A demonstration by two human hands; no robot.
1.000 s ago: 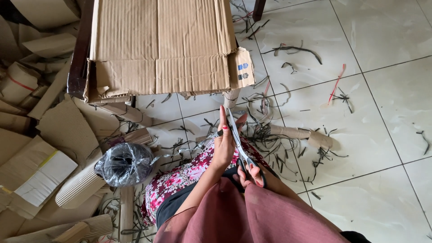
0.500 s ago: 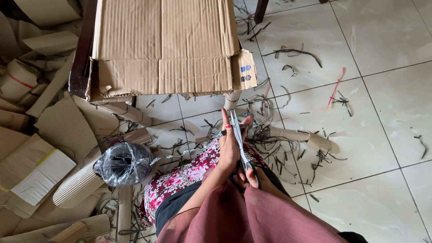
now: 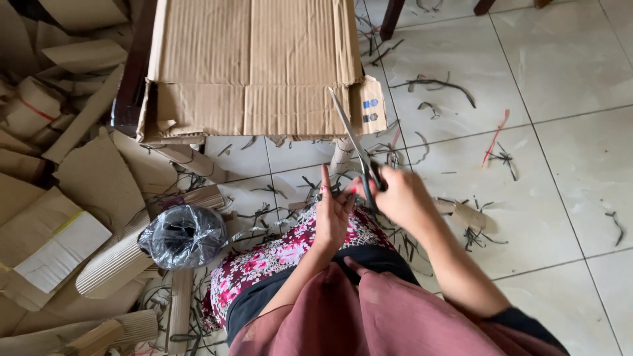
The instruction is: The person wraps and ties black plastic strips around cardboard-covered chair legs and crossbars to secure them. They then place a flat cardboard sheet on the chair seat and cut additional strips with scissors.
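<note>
My right hand [image 3: 403,198] grips the handles of a pair of scissors [image 3: 353,142], whose blades point up toward the near edge of a flattened cardboard sheet [image 3: 250,66]. The blade tip lies over the cardboard's lower right part. My left hand [image 3: 333,211] is open with fingers straight, next to the scissor handles, above my flowered lap. The cardboard rests on a dark wooden frame [image 3: 132,72].
A roll wrapped in clear plastic [image 3: 183,235] lies on the floor at the left. Cardboard scraps and rolled corrugated pieces [image 3: 59,217] pile up along the left. Thin cut strips [image 3: 435,86] litter the tiled floor [image 3: 567,165]. Chair legs [image 3: 390,16] stand at the top.
My right hand has come out from my lap and lifted the scissors up to the cardboard's edge. My left hand has let go of the blades and opened.
</note>
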